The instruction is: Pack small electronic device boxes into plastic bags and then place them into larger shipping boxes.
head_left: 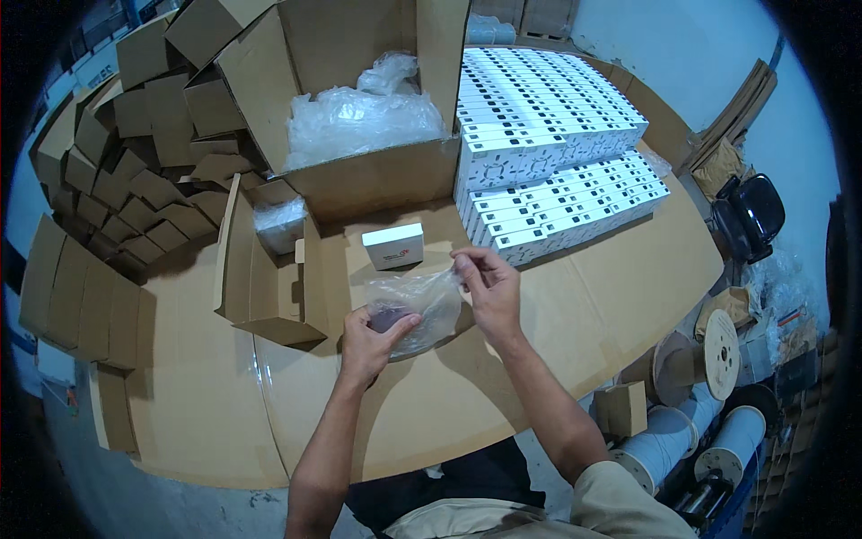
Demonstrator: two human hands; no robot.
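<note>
My left hand is closed round one side of a clear plastic bag, thumb on top. Something dark and flat shows dimly through the film near those fingers; I cannot tell its kind. At the bag's upper right edge, my right hand pinches the gathered plastic between thumb and fingers. Just beyond the bag stands a small white box with a small red mark on its front. To its left is an open brown carton, with a clear-wrapped bundle at its far end.
White boxes are stacked in rows at the back right. A large carton behind holds clear plastic bags. Folded brown cartons pile up at the left. Cable spools and a black chair stand right of the cardboard-covered table.
</note>
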